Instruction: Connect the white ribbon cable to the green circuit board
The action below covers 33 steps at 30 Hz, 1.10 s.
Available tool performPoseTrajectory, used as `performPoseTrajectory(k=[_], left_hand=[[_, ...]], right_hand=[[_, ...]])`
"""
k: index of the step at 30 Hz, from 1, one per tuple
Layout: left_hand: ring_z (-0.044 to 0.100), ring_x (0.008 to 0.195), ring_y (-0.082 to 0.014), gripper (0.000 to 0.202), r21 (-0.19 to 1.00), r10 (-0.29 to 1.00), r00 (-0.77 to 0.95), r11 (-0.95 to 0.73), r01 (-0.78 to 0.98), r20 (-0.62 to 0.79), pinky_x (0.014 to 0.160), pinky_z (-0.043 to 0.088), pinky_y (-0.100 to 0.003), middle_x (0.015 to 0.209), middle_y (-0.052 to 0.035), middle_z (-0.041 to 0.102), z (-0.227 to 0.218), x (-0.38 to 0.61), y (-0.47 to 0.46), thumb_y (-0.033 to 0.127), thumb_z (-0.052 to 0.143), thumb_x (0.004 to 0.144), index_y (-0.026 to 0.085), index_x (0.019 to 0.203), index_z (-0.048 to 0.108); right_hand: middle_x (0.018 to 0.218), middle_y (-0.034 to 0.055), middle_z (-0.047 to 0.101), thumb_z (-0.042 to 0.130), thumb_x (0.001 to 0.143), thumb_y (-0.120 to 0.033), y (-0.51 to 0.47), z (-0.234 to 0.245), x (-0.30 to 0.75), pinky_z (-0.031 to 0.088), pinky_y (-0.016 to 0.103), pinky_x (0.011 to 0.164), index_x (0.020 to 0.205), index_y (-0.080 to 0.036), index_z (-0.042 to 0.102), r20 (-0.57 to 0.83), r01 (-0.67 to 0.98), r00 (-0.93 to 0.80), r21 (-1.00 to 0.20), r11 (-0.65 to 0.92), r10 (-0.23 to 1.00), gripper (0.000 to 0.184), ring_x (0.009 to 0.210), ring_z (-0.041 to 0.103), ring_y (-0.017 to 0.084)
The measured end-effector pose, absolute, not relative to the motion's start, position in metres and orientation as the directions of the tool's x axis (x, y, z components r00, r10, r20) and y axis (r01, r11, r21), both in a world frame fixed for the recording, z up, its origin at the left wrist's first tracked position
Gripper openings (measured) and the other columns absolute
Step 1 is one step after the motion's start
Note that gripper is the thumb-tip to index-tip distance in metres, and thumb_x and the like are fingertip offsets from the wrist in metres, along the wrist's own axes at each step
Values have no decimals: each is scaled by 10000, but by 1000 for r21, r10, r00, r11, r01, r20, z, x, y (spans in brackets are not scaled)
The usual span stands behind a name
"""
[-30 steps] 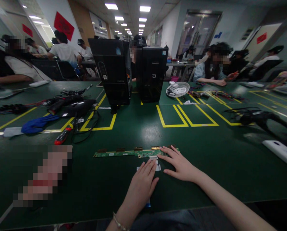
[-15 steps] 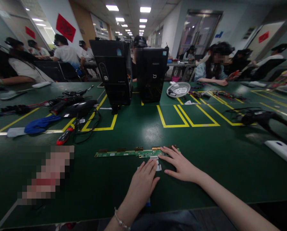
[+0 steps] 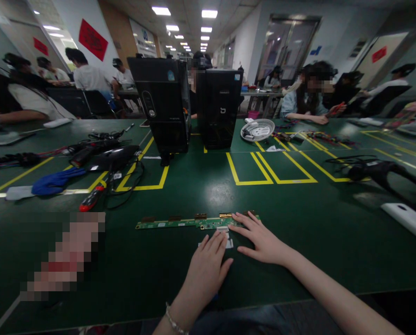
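A long narrow green circuit board (image 3: 180,222) lies flat on the dark green table (image 3: 298,223) in front of me. My right hand (image 3: 262,239) rests palm down with fingers spread, its fingertips on the board's right end. My left hand (image 3: 206,267) lies flat just below the board, fingers stretched toward a small white ribbon strip (image 3: 225,236) that hangs from the board. Neither hand grips anything.
Two black computer towers (image 3: 166,104) (image 3: 218,107) stand upright at mid-table. At left lie a red-handled screwdriver (image 3: 89,199), black cables and a blue cloth (image 3: 52,181). A white fan grille (image 3: 257,129) sits behind; a white device (image 3: 406,222) lies at right. People sit around the far edges.
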<state>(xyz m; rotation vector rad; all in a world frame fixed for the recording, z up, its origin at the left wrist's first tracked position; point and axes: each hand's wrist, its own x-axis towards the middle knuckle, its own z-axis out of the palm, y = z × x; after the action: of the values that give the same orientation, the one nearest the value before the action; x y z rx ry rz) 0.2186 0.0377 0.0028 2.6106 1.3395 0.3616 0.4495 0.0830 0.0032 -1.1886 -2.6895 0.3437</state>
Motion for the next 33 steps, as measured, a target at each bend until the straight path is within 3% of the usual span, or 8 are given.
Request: performPoseTrajectory(k=[14,19,21,26,33], left_hand=[[493,1294,-225,413,302,768,606,-639,707,208,1106,373,-450,1378,-100,561,3,210,46,277,492,965,157,1359,486],[361,1386,-244,404,272,730,621,-683,677,287,1131,321,-493,1454,-85,480,14,203,41,257,461,971,186,1368,471],[362,1385,-242,414,259,750,581,-658,707,316,1127,325,-501,1470,-74,459,17,190,39,250,427,982,205,1393,444],[538,1238,-270,376,204,836,407,-499,842,368,1035,436,-511,1350,-103,576,-3,132,32,299,395,993,194,1334,515],[584,1168,-291,346,204,873,236,-346,916,426,968,487,-492,1234,-113,643,-30,85,19,322,396,975,186,1212,609]], right_hand=[[1561,97,268,491,911,-518,83,0,451,130,575,1156,1461,-278,386,99,690,-668,-291,663,738,609,1443,203,276],[1566,96,256,485,917,-506,82,2,449,126,578,1155,1466,-273,377,95,691,-668,-289,663,738,607,1446,191,276],[1570,91,245,485,916,-512,81,2,449,123,581,1155,1469,-276,371,87,694,-667,-289,659,740,612,1449,179,277],[1566,90,255,452,938,-499,81,4,450,126,581,1159,1483,-255,340,77,712,-651,-285,642,756,607,1455,160,269],[1507,81,375,435,966,-373,78,6,445,192,560,1157,1383,-269,488,159,701,-622,-325,635,767,433,1421,270,249]])
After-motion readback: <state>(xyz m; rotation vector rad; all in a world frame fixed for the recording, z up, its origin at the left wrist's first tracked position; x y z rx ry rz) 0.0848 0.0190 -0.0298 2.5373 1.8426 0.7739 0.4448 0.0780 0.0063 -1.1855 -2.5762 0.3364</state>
